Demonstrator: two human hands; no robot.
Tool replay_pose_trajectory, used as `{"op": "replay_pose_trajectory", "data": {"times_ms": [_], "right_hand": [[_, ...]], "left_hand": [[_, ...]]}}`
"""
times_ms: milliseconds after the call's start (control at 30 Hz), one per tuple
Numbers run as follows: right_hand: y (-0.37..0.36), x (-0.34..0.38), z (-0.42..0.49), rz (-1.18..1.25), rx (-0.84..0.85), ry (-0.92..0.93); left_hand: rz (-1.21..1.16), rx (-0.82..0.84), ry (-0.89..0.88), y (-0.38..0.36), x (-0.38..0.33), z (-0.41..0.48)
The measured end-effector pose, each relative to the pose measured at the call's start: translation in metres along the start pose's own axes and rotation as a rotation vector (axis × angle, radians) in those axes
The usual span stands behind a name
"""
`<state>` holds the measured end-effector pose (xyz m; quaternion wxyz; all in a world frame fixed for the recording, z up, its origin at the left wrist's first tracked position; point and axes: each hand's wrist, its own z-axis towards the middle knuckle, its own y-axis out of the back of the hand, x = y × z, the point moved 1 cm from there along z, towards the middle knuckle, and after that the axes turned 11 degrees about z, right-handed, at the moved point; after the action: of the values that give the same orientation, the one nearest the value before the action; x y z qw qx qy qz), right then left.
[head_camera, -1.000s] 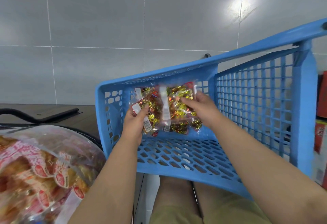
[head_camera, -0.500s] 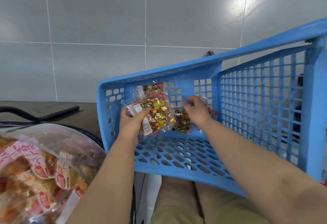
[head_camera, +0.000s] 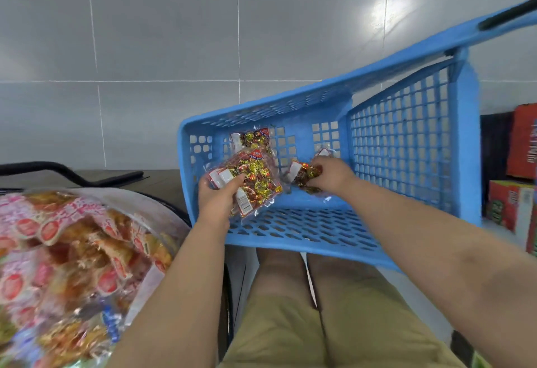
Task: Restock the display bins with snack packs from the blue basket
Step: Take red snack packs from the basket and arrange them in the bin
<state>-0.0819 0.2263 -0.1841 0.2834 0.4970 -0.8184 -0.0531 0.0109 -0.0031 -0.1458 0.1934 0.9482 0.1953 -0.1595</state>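
1. The hands have parted. A second ago they held one bunch together; now the left hand (head_camera: 220, 199) alone pinches the snack packs (head_camera: 250, 176), thumb across the front.
2. The right hand (head_camera: 329, 176) has dropped to centre frame, fingers curled round a loose pack (head_camera: 302, 176).
3. This looks like gathering; nothing has reached a bin yet.
4. The packs are clear and crinkly, full of gold and red sweets, inside the tilted blue basket (head_camera: 406, 141) at centre-right.
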Motion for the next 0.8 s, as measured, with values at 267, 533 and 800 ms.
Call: {"op": "replay_pose_trajectory", "data": {"times_ms": [267,533,800], "right_hand": [[0.049,0.051,-0.12,0.527,-0.267,0.209],[0.048,0.143,-0.251,0.728,0.12,0.589],[-0.029,0.209,-0.324,0.626,0.484,0.626]], "left_hand": [[-0.121,-0.066,-0.102,0.036,-0.03,-0.102],[-0.457,-0.088,-0.232,0.086,-0.03,-0.238],[-0.777,-0.252,-0.419,0.162,0.023,-0.327]]}}
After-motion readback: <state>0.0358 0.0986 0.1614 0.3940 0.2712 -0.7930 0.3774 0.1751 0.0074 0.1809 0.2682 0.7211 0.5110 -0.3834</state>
